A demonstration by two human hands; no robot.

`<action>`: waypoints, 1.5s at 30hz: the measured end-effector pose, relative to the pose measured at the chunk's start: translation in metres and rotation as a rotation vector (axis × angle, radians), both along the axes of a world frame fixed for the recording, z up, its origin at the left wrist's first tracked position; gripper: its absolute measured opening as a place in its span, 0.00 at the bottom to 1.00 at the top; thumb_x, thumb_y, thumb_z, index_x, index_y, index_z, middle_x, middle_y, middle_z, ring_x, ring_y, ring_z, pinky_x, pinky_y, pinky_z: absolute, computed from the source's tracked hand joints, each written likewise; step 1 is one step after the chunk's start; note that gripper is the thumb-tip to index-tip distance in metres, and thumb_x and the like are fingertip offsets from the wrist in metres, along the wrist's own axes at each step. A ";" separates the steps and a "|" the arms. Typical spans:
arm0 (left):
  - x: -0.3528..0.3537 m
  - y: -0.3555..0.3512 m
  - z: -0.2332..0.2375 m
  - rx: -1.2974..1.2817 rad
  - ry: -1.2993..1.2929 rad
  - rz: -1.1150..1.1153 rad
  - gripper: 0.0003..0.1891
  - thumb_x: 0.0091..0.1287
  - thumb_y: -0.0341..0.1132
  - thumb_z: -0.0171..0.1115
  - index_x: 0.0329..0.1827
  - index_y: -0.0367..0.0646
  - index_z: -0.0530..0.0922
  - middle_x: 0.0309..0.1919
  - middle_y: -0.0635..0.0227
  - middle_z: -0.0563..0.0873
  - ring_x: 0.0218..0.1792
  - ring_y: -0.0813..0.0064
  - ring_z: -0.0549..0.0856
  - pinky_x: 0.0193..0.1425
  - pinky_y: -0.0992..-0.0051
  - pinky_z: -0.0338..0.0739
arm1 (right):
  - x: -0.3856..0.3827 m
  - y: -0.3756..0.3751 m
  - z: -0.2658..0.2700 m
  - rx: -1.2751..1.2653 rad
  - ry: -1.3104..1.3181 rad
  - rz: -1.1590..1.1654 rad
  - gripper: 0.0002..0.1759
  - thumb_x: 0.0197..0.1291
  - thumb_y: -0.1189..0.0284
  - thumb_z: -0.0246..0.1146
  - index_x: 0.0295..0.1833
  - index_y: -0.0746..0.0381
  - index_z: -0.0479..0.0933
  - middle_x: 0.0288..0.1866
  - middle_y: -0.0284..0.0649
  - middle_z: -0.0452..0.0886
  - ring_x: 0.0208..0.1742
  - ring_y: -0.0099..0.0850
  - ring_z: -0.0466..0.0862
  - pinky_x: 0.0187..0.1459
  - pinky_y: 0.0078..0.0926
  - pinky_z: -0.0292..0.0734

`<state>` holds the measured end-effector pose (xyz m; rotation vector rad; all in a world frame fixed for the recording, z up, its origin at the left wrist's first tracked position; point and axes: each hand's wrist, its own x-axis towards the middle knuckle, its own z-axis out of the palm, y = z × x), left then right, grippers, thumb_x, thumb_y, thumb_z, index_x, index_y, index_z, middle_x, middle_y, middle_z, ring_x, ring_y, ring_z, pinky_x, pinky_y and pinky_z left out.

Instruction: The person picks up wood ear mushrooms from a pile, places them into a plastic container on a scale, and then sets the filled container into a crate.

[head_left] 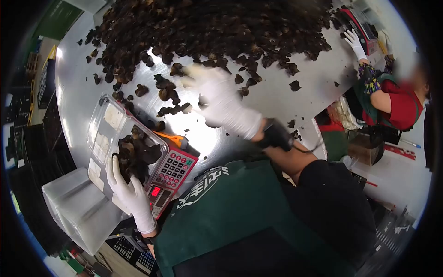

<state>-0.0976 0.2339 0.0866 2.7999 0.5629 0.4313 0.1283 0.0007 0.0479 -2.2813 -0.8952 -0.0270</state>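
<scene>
The green apron (240, 212) has big white writing on it, but it is upside down and bent, so I cannot read it. The scale (174, 171) has a red face with many little buttons, and a small window with red glowing numbers (too tiny to read). There are white labels inside the lid of the clear box (102, 121). Their words are too small to read too.

The left hand (129, 190) wears a white glove. Its fingers are out straight, and it lies flat against the dark pieces (137, 154) heaped up in the clear box. It is pressing on them, not grabbing them. The box sits on the scale, near the edge of the shiny table (300, 104).

The right hand (220, 100) also wears a white glove and looks blurry. Its fingers are spread wide open over some loose bits (173, 109) on the table, just below the big pile (207, 27). I cannot tell if it touches them.

An orange thing (173, 138) lies just beside the scale. A stack of clear boxes (74, 210) stands near the left hand. Another person's gloved hand (354, 41) rests at the far side of the big pile.
</scene>
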 end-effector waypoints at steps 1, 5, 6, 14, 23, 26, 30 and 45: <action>0.002 -0.004 0.002 -0.028 -0.008 0.013 0.33 0.62 0.18 0.55 0.74 0.40 0.68 0.72 0.54 0.71 0.73 0.53 0.70 0.75 0.60 0.65 | 0.012 -0.026 -0.014 -0.102 -0.016 -0.123 0.34 0.44 0.64 0.73 0.62 0.53 0.79 0.65 0.46 0.75 0.59 0.46 0.78 0.58 0.43 0.76; 0.001 -0.002 -0.003 0.030 -0.027 0.038 0.34 0.64 0.22 0.55 0.76 0.47 0.67 0.73 0.60 0.71 0.71 0.59 0.74 0.69 0.65 0.74 | 0.040 -0.059 -0.060 -0.231 -0.010 -0.281 0.43 0.49 0.59 0.75 0.73 0.47 0.69 0.74 0.46 0.67 0.62 0.46 0.77 0.62 0.41 0.77; 0.001 -0.002 -0.003 0.013 -0.042 0.050 0.37 0.61 0.21 0.55 0.77 0.48 0.65 0.73 0.60 0.72 0.70 0.59 0.75 0.68 0.67 0.75 | 0.044 -0.055 -0.064 -0.182 -0.029 -0.214 0.43 0.49 0.58 0.75 0.74 0.45 0.68 0.74 0.46 0.67 0.62 0.46 0.77 0.63 0.42 0.77; -0.015 -0.006 0.012 -0.122 -0.190 0.001 0.40 0.55 0.19 0.54 0.77 0.35 0.61 0.74 0.47 0.66 0.76 0.47 0.64 0.81 0.56 0.53 | 0.077 -0.036 -0.098 -0.006 -0.070 0.004 0.10 0.57 0.70 0.67 0.44 0.60 0.81 0.47 0.42 0.82 0.48 0.42 0.82 0.50 0.38 0.78; -0.063 0.039 0.036 -0.164 -0.459 0.418 0.34 0.68 0.22 0.57 0.79 0.42 0.60 0.76 0.58 0.66 0.76 0.59 0.65 0.79 0.55 0.58 | 0.087 -0.037 -0.086 0.320 0.728 -0.269 0.11 0.69 0.67 0.66 0.50 0.62 0.84 0.33 0.29 0.81 0.29 0.15 0.75 0.28 0.16 0.69; -0.070 0.051 0.053 -0.097 -0.463 0.405 0.33 0.69 0.25 0.58 0.78 0.43 0.62 0.75 0.58 0.67 0.76 0.61 0.66 0.79 0.55 0.58 | 0.087 -0.022 -0.082 0.294 0.476 -0.197 0.09 0.71 0.69 0.64 0.50 0.61 0.83 0.35 0.29 0.83 0.30 0.15 0.77 0.27 0.15 0.69; -0.061 0.057 0.061 -0.034 -0.426 0.328 0.30 0.69 0.27 0.59 0.75 0.42 0.67 0.72 0.59 0.71 0.73 0.62 0.70 0.78 0.60 0.61 | 0.079 0.001 -0.038 0.235 0.576 -0.129 0.09 0.70 0.69 0.64 0.50 0.63 0.83 0.36 0.30 0.85 0.32 0.15 0.80 0.30 0.15 0.71; 0.023 -0.010 0.013 -0.325 -0.235 -0.080 0.30 0.75 0.39 0.53 0.79 0.39 0.62 0.76 0.50 0.66 0.76 0.54 0.65 0.79 0.59 0.57 | -0.059 0.112 0.042 0.212 -0.194 0.549 0.24 0.60 0.60 0.65 0.61 0.57 0.77 0.60 0.42 0.77 0.54 0.42 0.79 0.50 0.41 0.76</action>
